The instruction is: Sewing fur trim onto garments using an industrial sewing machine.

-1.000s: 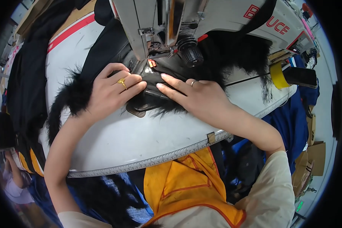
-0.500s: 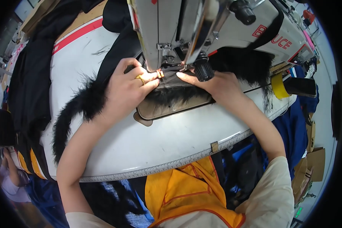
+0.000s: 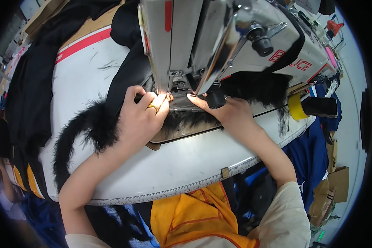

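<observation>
I see a white sewing machine (image 3: 159,41) with its needle area lit above black fabric (image 3: 186,105) and fluffy black trim (image 3: 66,140). My left hand (image 3: 142,118) grips the fabric just left of the presser foot, fingers bent and pressed together, a gold ring on one. My right hand (image 3: 235,115) rests on the fabric right of the foot, a finger stretched toward the needle and others partly hidden behind a black knob (image 3: 215,99). A small orange piece (image 3: 170,97) shows by the left fingertips.
Black cloth (image 3: 33,107) drapes over the table's left side. A dark phone-like object with yellow band (image 3: 297,106) sits at the right. A measuring tape (image 3: 194,194) runs along the front edge. Cardboard (image 3: 335,186) stands at right; another person's arm (image 3: 4,177) shows at far left.
Both hands have moved in under the machine head, closer to the needle, and the right hand has shifted rightward behind the knob. The whole view has shifted, showing more of the machine head.
</observation>
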Tool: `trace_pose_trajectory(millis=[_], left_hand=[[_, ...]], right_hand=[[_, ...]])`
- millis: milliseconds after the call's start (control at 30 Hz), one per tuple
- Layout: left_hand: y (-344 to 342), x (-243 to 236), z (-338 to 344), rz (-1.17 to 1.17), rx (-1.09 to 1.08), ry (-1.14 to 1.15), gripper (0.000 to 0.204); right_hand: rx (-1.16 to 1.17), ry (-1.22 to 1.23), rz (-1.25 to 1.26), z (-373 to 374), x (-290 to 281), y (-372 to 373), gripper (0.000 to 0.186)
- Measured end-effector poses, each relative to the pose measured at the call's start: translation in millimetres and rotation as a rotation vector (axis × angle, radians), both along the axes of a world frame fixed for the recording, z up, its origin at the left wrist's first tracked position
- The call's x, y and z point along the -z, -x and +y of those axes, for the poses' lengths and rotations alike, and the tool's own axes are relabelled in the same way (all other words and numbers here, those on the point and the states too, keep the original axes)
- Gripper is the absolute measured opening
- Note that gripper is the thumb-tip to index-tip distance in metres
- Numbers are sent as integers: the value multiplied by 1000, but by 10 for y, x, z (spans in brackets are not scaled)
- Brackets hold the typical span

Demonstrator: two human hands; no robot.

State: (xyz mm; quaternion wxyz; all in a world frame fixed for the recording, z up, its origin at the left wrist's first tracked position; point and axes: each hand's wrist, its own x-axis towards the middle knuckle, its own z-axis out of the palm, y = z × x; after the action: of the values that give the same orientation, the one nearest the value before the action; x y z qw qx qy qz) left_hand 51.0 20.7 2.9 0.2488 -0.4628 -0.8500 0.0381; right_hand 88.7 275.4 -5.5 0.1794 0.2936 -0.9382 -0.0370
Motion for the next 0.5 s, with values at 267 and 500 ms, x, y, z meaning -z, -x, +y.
trace_pose_trajectory(millis=[267, 500], left_hand=[[4, 67, 48, 162, 21, -74, 20], [294, 145, -175, -140, 186, -247, 38]], right_hand=[[-7, 21, 4, -12, 9, -21, 30], [-19, 89, -125, 28, -23, 39, 62]])
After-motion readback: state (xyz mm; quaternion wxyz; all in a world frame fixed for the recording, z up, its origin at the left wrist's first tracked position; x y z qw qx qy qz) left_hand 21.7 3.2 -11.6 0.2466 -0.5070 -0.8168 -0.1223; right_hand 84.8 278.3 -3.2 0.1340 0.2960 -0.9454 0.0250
